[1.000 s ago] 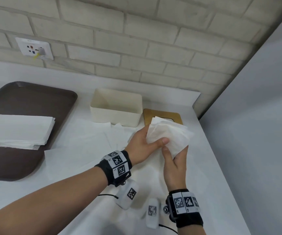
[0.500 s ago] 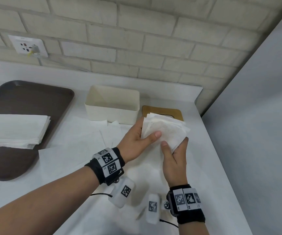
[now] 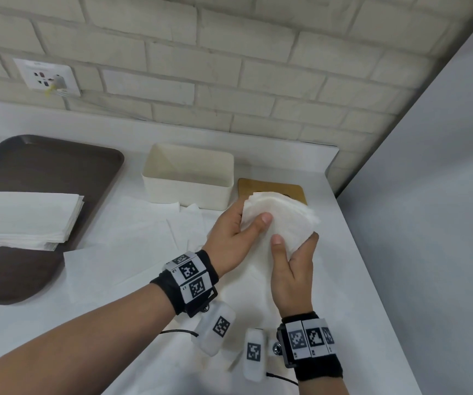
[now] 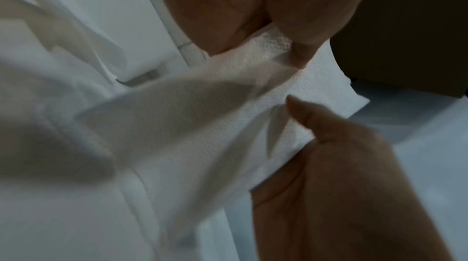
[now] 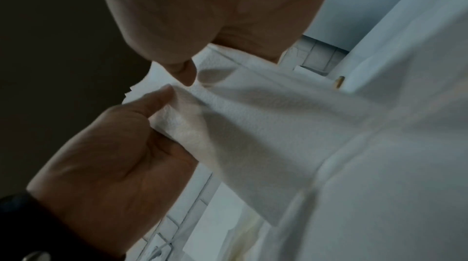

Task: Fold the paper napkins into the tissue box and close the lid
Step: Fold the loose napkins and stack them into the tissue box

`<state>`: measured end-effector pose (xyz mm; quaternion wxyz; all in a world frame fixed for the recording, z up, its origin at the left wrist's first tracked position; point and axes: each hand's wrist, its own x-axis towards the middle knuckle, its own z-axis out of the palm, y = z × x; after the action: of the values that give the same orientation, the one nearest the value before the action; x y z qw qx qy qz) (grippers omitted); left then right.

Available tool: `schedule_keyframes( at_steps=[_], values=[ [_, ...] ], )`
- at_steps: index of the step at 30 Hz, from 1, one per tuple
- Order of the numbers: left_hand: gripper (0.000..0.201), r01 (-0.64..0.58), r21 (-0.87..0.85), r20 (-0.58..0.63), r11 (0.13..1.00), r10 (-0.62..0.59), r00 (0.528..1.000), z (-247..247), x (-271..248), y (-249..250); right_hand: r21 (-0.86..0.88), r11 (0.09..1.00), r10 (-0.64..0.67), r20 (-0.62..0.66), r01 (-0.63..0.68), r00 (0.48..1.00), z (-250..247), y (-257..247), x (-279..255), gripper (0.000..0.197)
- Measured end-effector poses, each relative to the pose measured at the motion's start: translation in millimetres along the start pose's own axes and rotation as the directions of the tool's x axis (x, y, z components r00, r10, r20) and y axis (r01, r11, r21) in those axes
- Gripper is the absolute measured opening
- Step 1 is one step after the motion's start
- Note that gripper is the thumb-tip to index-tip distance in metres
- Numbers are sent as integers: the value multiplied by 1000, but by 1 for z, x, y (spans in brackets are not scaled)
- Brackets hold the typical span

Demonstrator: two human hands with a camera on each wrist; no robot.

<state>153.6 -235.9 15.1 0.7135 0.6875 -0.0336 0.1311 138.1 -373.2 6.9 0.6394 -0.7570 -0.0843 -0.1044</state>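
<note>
**What can't be made out**

The folded napkins (image 3: 282, 216) cover the near part of the wooden lid (image 3: 269, 187) just behind them. The fingers of both hands (image 3: 231, 233) disappear under that bundle. To the napkins' left, the brown tray (image 3: 47, 163) and its napkin stack (image 3: 24, 218) run off the frame's edge. Both wrist views are dim and smeared; the loose sheets (image 4: 113, 125) there blur together.

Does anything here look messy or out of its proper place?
Yes. Loose napkins lie spread and overlapping on the counter in front of the box, not stacked like the pile on the tray. The wooden lid lies flat beside the open box.
</note>
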Motion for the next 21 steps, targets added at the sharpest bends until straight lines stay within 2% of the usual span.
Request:
schedule_keyframes(
  at_steps=[4, 7, 10, 14, 16, 18, 20, 21],
  values=[
    [41, 55, -10, 61, 998, -54, 997, -1, -2, -9, 18, 992, 122, 29, -122, 992, 1, 10, -3, 37],
    [31, 116, 107, 100, 987, -127, 987, -3, -5, -21, -21, 986, 169, 86, -168, 982, 1, 16, -2, 37],
    [17, 122, 67, 30, 990, -124, 992, -3, -6, -17, -84, 985, 158, 134, -148, 978, 2, 18, 0, 29],
    [15, 95, -69, -101, 993, -101, 990, -6, 3, 3, -237, 964, 185, 260, -123, 948, -2, 32, -4, 11],
    [15, 71, -21, -126, 997, -73, 989, -10, 7, 8, -306, 945, 221, 337, -116, 915, -9, 33, -6, 26],
    [17, 66, 5, -131, 998, -65, 989, -13, 8, 8, -362, 928, 245, 404, -91, 881, -20, 27, -4, 30],
    [18, 63, -13, -129, 998, -64, 990, -16, 8, 7, -379, 924, 224, 431, -49, 874, -31, 20, 2, 31],
    [19, 60, -23, -122, 998, -62, 991, -16, 8, 6, -348, 937, 182, 431, -23, 884, -36, 14, 5, 42]
  ],
)
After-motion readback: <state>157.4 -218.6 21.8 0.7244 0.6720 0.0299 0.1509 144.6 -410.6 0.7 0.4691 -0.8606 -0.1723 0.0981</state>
